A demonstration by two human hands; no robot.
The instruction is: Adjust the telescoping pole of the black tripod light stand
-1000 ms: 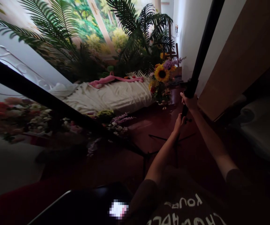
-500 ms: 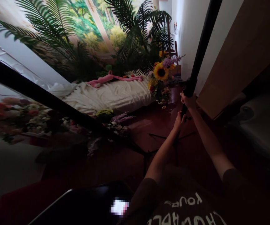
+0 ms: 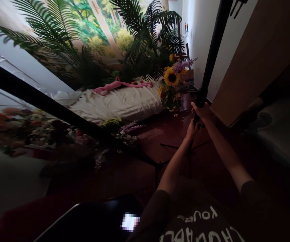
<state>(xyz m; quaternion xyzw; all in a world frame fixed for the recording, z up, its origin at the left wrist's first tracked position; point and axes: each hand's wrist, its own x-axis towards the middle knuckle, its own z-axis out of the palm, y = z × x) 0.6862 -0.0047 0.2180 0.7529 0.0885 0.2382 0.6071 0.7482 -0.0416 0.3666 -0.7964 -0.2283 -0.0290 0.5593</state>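
Note:
A black light stand (image 3: 211, 55) rises from tripod legs on the floor, its pole leaning up to the right in my view. My right hand (image 3: 201, 111) is closed round it just under a dark collar (image 3: 200, 96). Lower on the same pole, my left hand (image 3: 192, 130) is closed as well, beside a small knob. Some fingers of both hands are hidden behind the pole or lost in the dimness. The stand's thin legs (image 3: 170, 146) spread over the dark red floor.
Another black pole (image 3: 46, 102) crosses the left side. A bench with cream cloth (image 3: 124, 106) bears a pink plush toy (image 3: 112, 86). Sunflowers (image 3: 171, 77), palm fronds (image 3: 150, 37) and mixed flowers (image 3: 36, 127) surround it. A brown panel (image 3: 245, 77) leans at right; a dark screen (image 3: 91, 222) is near me.
The collar and my right hand have shifted slightly down and left, nearer my left hand. A dark pronged piece now shows beside the pole at the top.

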